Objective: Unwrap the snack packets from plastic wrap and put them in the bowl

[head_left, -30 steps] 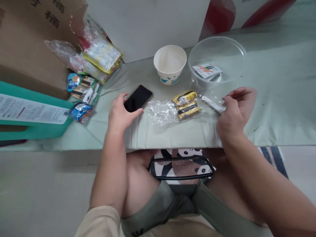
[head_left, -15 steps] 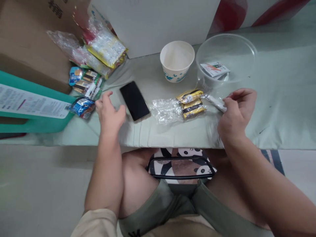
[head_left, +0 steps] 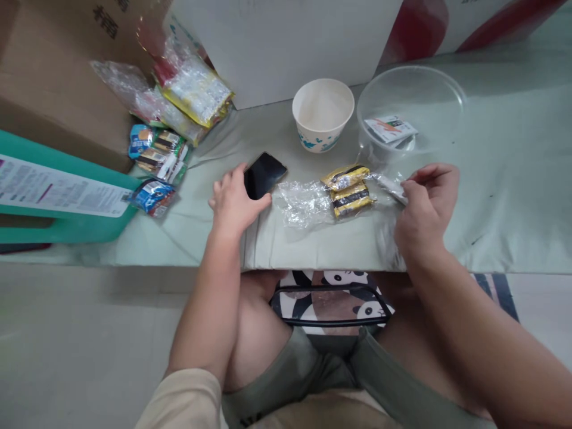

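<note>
My left hand (head_left: 235, 199) is curled around the near part of a black smartphone (head_left: 266, 173), thumb at its right edge and fingers at its left. My right hand (head_left: 424, 205) is closed, thumb against the fingers, on a crinkled clear plastic wrapper (head_left: 391, 186); some of that film hangs blurred beneath the hand near the table edge. Between the hands lie yellow-and-black snack packs (head_left: 351, 199), with a crumpled clear wrapper (head_left: 301, 202) at their left.
A paper bowl (head_left: 324, 113) and a clear plastic tub (head_left: 411, 74) holding small packets (head_left: 390, 128) stand farther back. Snack bags (head_left: 192, 89), a blue packet (head_left: 154, 195) and a green plastic holder (head_left: 102, 226) are at the left. Behind are a cardboard box (head_left: 58, 89) and a white box (head_left: 295, 42).
My left hand has moved right from beside the blue packet to the phone and taken hold of it. The phone has turned and shifted right. My right hand stays nearly in place.
</note>
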`<state>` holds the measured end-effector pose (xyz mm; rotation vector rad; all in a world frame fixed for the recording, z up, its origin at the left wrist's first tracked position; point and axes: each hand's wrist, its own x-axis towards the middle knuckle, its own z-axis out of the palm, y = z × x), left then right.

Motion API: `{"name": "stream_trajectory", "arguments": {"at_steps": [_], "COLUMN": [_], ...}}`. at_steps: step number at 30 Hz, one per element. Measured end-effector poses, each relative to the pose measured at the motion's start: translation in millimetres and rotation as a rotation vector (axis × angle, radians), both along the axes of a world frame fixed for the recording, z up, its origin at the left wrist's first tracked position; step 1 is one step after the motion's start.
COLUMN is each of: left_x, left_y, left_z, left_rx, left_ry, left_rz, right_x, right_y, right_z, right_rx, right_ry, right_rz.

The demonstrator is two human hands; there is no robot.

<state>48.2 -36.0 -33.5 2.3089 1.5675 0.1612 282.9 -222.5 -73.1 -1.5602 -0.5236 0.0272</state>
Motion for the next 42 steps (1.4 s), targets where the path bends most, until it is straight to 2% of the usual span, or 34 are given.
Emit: {"name": "stream_trajectory", "arguments": {"at_steps": [6, 11, 17, 23, 25, 28, 30, 32, 36, 39, 42], "left_x": [11, 21, 27, 25, 24, 22, 21, 23, 31, 34, 34], "left_y": [-3, -3, 4, 11, 16, 22, 22, 17, -6, -20, -27], "left_z": [-2.6, -1.8, -5.1, -10.3, -16.8, -28.2, -31.3, -29.0, -19.2, -15.9, -11.6], "left_rx": [0.057, 0.054, 0.046, 0.101, 0.128, 0.199, 0.253, 0.289, 0.246, 0.237, 0.265], "left_ry": [-0.083, -0.054, -0.117, -0.091, -0.113, -0.194, -0.271, -0.370, -0.473, -0.454, -0.536], "left_rz": [0.055, 0.080, 0.056, 0.035, 0.015, -0.009, -0.059, -0.175, -0.483, -0.606, -0.664], "right_x": [0, -1, -3, 2, 2, -5, -13, -21, -25, -21, -23], "right_y": [-2, -4, -7, -10, -14, -19, -20, -18, -9, -7, -15], "right_z": [1, 3, 2, 0, 1, 4, 7, 10, 11, 14, 23], "right_rx": [0.001, -0.021, -0.080, -0.109, -0.172, -0.304, -0.377, -0.452, -0.638, -0.757, -0.785], "right_ry": [-0.006, -0.013, -0.056, -0.084, -0.187, -0.530, -0.722, -0.792, -0.732, -0.673, -0.718], "right_rz": [0.006, 0.020, 0.033, 0.022, 0.004, -0.018, 0.018, 0.068, 0.106, 0.146, 0.145]}}
